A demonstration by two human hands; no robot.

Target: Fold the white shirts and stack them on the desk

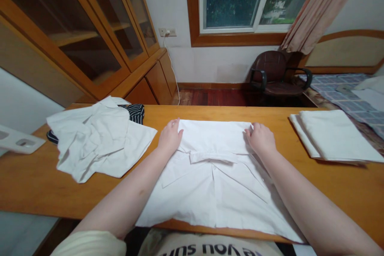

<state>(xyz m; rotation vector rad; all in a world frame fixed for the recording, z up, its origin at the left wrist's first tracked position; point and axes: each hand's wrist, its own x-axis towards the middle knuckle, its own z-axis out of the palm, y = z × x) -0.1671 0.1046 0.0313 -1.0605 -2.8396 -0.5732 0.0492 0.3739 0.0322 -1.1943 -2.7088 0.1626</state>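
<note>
A white coat (214,192), with a belt strip sewn across it, lies spread in front of me, its far part folded over into a straight edge. At the far left corner, my left hand (171,136) grips the fold, thumb on top and the other fingers mostly hidden. My right hand (261,138) pinches the far right corner between thumb and fingers. The near hem reaches the table's front edge, close to my body.
On the wooden table (279,128), a crumpled white garment (96,140) lies over a black striped cloth (136,113) at left. Folded white cloth (336,136) sits at right. A white plastic object (22,143) juts in at far left. Beyond stands an office chair (271,72).
</note>
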